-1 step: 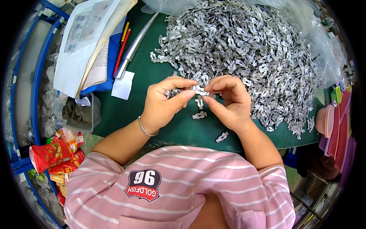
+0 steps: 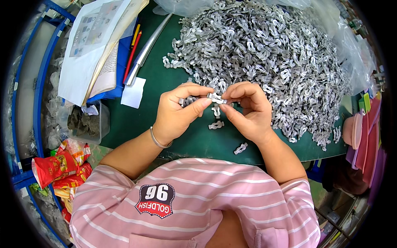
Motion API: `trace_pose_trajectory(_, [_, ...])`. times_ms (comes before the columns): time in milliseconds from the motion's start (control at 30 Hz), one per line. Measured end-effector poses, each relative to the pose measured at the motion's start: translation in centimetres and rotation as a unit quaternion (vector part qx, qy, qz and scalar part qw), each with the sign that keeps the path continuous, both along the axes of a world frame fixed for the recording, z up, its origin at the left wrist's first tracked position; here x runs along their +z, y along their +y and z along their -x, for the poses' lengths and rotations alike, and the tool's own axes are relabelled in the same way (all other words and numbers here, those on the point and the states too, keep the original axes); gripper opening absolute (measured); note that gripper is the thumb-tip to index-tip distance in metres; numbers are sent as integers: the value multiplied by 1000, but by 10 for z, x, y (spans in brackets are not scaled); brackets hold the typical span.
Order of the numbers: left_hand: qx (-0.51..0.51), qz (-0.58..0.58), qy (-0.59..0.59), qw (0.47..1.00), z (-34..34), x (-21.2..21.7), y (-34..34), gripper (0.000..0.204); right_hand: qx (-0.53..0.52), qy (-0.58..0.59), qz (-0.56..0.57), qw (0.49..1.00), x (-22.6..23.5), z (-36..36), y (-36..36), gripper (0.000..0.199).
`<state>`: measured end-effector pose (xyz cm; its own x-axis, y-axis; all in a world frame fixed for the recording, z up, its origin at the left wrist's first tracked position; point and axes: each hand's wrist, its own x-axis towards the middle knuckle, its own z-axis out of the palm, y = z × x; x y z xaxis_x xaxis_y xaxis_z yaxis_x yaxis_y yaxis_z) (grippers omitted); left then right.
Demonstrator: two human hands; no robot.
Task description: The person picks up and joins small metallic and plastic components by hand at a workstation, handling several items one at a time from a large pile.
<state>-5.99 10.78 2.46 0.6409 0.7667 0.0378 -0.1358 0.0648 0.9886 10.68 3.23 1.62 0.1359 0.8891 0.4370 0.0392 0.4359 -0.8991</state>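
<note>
Between my two hands is a small silvery metal clip (image 2: 216, 98) with a looped, open middle. My left hand (image 2: 180, 108) pinches its left end with thumb and index finger; a ring and a bracelet are on that hand and wrist. The other end is pinched by the thumb and fingers of my right hand (image 2: 250, 108). More grey metal pieces (image 2: 190, 100) show in the gap of my left hand; whether they lie in the palm or on the table I cannot tell. Below the held clip are loose clips, one (image 2: 216, 125) near my fingers and another (image 2: 240, 148) by my right wrist.
A large heap of similar clips (image 2: 260, 53) covers the far right of the green table (image 2: 124, 124). Clear plastic bags (image 2: 351, 53) border it. To the left are papers (image 2: 89, 45), a red pencil (image 2: 132, 58), a tapered metal rod (image 2: 149, 49) and a plastic tub (image 2: 105, 120).
</note>
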Motion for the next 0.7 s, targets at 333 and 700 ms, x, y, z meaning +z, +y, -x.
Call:
trace_pose_trajectory(333, [-2, 18, 7, 1000, 0, 0, -1, 19, -41, -15, -16, 999, 3, 5, -1, 24])
trace_pose_trajectory(700, [-115, 488, -159, 851, 8, -5, 22, 22, -138, -62, -21, 988, 10, 1, -4, 11])
